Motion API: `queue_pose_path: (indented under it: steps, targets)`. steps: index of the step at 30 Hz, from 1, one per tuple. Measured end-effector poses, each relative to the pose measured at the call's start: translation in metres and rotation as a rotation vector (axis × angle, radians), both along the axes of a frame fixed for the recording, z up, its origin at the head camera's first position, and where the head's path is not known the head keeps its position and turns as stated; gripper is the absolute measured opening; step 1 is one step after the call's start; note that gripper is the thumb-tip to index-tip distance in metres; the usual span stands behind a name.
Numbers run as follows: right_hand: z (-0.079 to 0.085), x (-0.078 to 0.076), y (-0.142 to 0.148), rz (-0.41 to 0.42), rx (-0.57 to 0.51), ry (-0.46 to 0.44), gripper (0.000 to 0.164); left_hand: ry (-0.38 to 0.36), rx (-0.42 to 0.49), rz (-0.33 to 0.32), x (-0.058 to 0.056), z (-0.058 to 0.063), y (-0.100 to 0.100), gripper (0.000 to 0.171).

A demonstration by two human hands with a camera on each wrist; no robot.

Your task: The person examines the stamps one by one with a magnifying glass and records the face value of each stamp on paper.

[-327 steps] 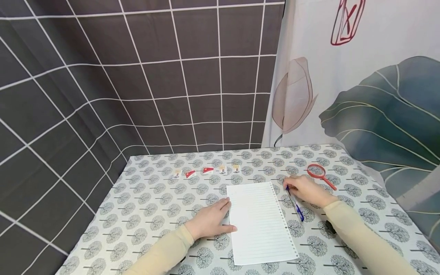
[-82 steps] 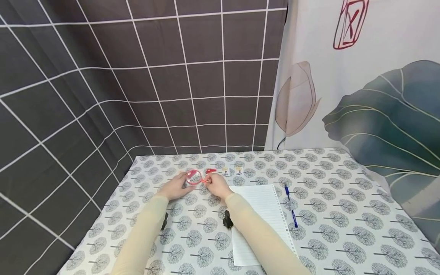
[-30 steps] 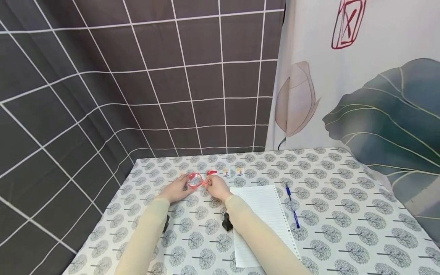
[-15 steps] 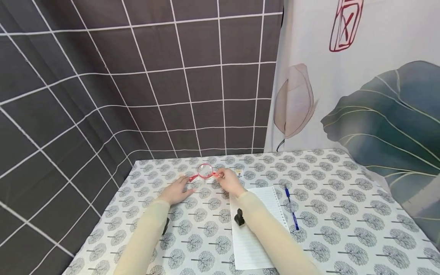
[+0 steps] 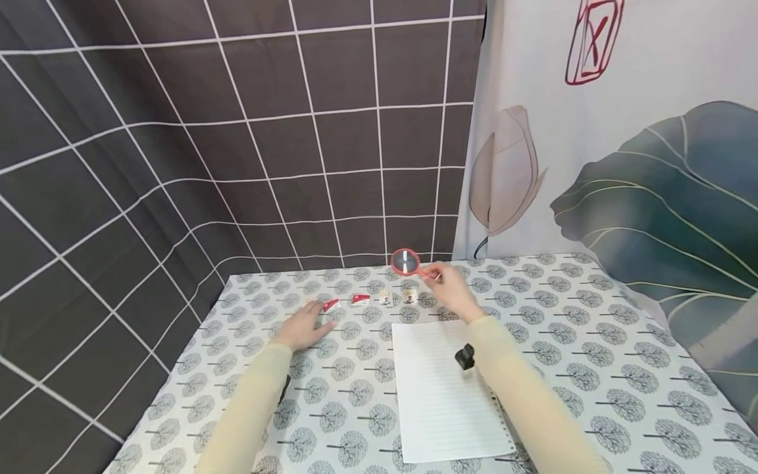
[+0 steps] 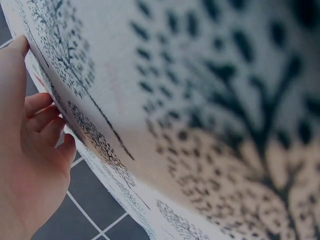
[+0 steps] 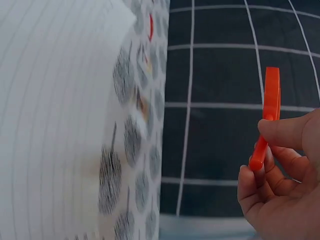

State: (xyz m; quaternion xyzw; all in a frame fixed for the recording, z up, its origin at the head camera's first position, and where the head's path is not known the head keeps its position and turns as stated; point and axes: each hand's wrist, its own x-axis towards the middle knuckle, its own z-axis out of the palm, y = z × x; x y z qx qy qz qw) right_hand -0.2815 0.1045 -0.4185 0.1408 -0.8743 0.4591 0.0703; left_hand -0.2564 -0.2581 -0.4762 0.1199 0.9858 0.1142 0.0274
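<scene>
My right hand (image 5: 448, 288) pinches a red magnifying glass (image 5: 395, 268) by its handle, holding it up off the table beyond the row of small cards. In the right wrist view the magnifying glass (image 7: 271, 92) stands edge-on between thumb and fingers. My left hand (image 5: 300, 327) rests on the cloth, fingertips right at a red-and-white card (image 5: 331, 305) at the row's left end. Another red-and-white card (image 5: 360, 299) and two picture cards, one a yellowish card (image 5: 410, 297), lie to its right. The left wrist view shows the left hand (image 6: 37, 165) with loosely bent fingers.
A lined sheet of paper (image 5: 441, 401) with a punched edge lies at the table's front, partly under the right sleeve (image 5: 527, 388). A tree-print cloth (image 5: 628, 355) covers the table. A dark checked curtain (image 5: 266, 151) hangs behind it.
Earlier the right hand let go of a blue pen and took up the magnifying glass. In the last second it has lifted the glass rightward, away from the cards. The left hand has stayed put.
</scene>
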Motion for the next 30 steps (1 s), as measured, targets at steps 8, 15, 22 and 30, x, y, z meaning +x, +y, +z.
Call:
queue_pose_path:
  steps: [8, 15, 22, 30]
  targets:
    - [0.008, 0.01, 0.074, -0.064, 0.057, 0.005, 0.027, -0.006, 0.033, 0.01, 0.005, -0.012, -0.001, 0.08]
    - [0.013, 0.02, 0.136, -0.159, 0.131, 0.037, 0.03, -0.013, 0.04, -0.015, -0.002, -0.014, 0.001, 0.083]
    - [0.015, 0.024, 0.171, -0.234, 0.179, 0.111, 0.029, -0.017, 0.035, -0.009, -0.005, -0.004, -0.003, 0.081]
    - [-0.002, 0.034, 0.198, -0.281, 0.225, 0.092, 0.029, -0.019, 0.038, -0.028, -0.005, -0.001, -0.005, 0.082]
